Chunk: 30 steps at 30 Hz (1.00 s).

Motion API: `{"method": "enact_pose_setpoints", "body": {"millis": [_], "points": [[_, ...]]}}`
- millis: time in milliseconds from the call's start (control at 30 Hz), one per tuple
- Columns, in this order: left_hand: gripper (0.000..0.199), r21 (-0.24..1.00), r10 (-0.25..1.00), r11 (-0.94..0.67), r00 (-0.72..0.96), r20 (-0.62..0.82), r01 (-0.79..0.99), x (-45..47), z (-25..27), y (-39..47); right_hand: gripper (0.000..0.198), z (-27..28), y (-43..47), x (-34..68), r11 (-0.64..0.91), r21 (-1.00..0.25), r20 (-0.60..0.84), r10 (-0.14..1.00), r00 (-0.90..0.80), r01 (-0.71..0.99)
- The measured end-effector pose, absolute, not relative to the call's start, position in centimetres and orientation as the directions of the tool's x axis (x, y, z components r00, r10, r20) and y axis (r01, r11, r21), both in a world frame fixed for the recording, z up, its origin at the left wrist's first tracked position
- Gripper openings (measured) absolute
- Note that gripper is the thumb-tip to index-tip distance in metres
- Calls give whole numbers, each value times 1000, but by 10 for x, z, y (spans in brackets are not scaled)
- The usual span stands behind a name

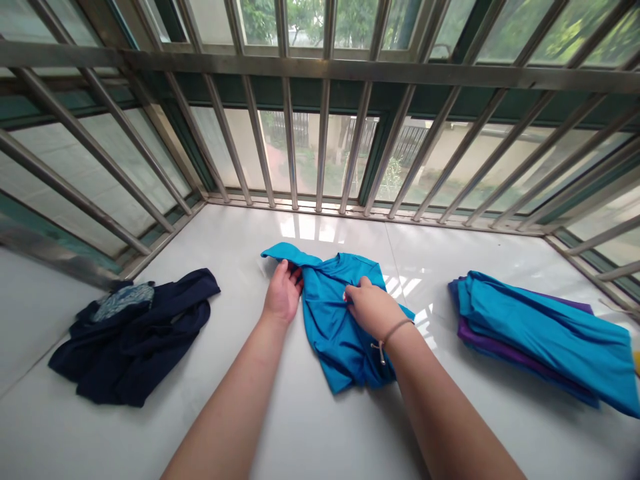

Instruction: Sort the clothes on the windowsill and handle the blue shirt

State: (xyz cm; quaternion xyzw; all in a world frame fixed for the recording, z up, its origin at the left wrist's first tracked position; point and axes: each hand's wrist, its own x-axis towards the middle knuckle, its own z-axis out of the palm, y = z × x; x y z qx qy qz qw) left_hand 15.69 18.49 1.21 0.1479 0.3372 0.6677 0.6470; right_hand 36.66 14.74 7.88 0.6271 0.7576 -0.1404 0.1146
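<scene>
Blue shirt [335, 327] lies crumpled at centre of the white tiled sill [240, 240], near the barred window [320, 127]. Left hand [283, 293] pinches the shirt's far-left edge, fingers closed on the fabric. Right hand [373, 308] presses on the shirt's middle, fingers curled into a fold; a thin band [395, 330] sits on its wrist. Dark navy garment [135, 340] heaped at left, well apart. Folded stack [540, 337] at right: blue over purple. No readable labels or writing.
</scene>
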Motion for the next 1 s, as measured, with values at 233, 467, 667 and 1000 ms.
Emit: {"method": "enact_pose_setpoints", "body": {"millis": [233,467,667,1000], "points": [[45,841,994,73,-30,-106,-537,163,0,182,14,93,160,390,251,-477,-167,915,-367,842],[30,978,991,-131,27,128,160,176,-4,171,37,123,161,435,-93,-364,6,995,102,927],[34,955,982,-188,70,176,231,181,-12,169,27,110,164,447,-113,-131,168,977,134,985],[47,923,971,-228,139,193,309,175,-16,169,38,64,166,395,242,-138,-232,935,-269,960]]}}
